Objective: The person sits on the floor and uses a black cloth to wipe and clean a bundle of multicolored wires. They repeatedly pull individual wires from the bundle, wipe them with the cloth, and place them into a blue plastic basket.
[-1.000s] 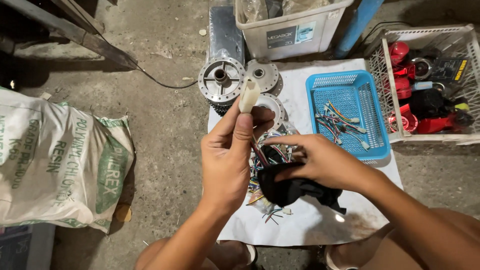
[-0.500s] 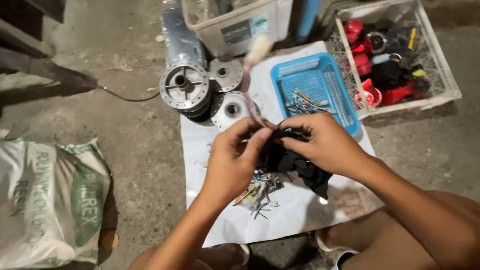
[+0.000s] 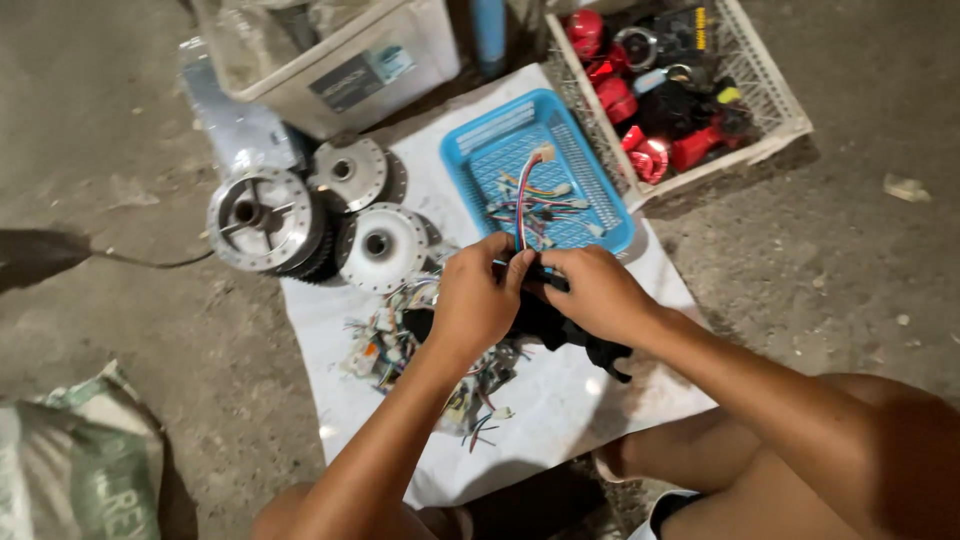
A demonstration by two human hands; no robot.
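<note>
Fingers of left hand (image 3: 478, 300) and right hand (image 3: 592, 292) grip black wire harness (image 3: 545, 318) | coloured wires fan upward

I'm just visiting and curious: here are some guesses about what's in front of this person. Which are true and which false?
1. Both hands grip a black part with coloured wires. True: the left hand and right hand hold the black part, and the wire bundle rises from it.
2. The blue tray is bare. False: the blue tray holds loose wires.
3. Round metal hubs lie left of the hands. True: the metal hubs sit at the white sheet's edge.
4. The white crate holds green bottles. False: the white crate holds red and black parts.
</note>
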